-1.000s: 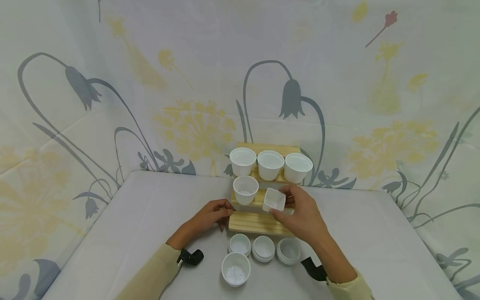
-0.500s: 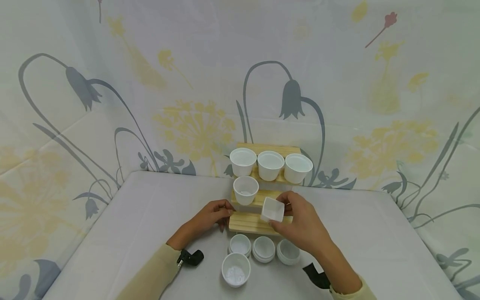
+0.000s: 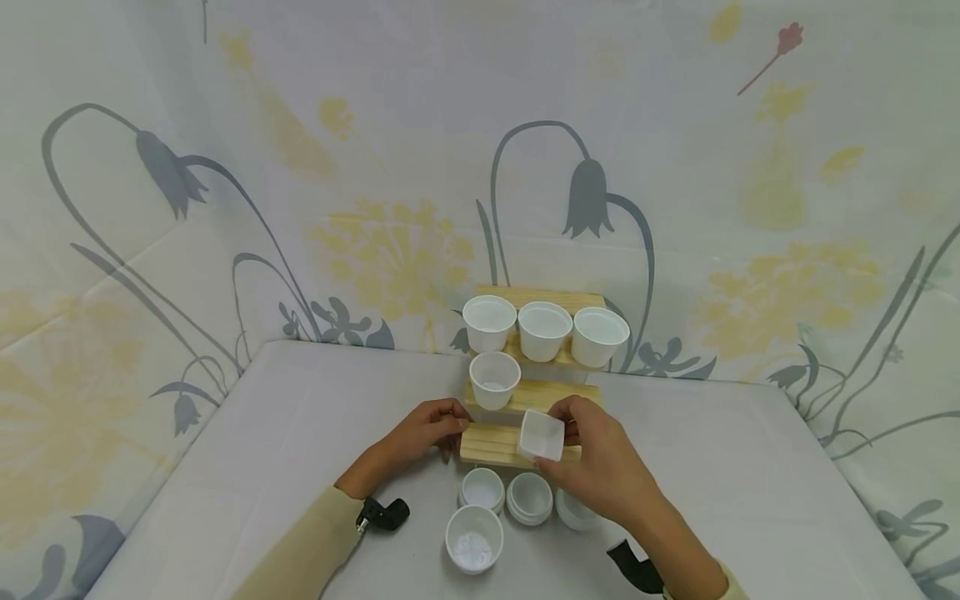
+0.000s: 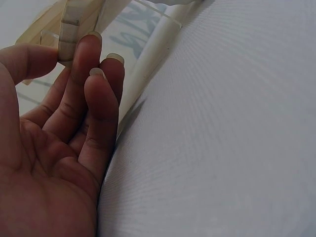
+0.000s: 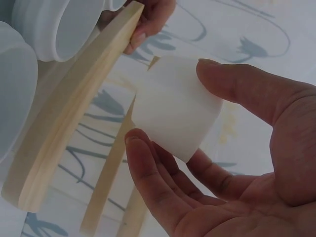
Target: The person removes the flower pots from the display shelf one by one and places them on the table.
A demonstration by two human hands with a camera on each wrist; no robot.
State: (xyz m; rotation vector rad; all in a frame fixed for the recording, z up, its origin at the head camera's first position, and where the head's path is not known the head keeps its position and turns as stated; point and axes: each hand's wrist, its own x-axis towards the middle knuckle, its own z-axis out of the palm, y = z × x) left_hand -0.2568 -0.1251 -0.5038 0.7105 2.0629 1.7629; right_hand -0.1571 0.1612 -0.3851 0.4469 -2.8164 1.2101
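Note:
My right hand (image 3: 606,458) pinches a small square white cup (image 3: 542,435) between thumb and fingers, its open top facing me, over the lowest step of a wooden tiered stand (image 3: 487,444). In the right wrist view the cup (image 5: 173,106) shows its smooth side, with the thumb on one face and fingertips on another. At the stand's left end, my left hand (image 3: 422,432) grips the lowest step; the left wrist view has thumb and forefinger on the board's end (image 4: 69,29). One round white cup (image 3: 495,381) stands on the middle step's left side.
Three round white cups line the top step, among them a middle one (image 3: 544,332). In front of the stand sit three low round white pots, one central (image 3: 529,498), and a larger white cup (image 3: 474,540) nearer me. A flower-printed cloth (image 3: 405,167) hangs behind the table.
My right hand has brought the square cup down and slightly left, from the middle step to over the lowest one; it now partly covers the right-hand pot. The left hand stays put.

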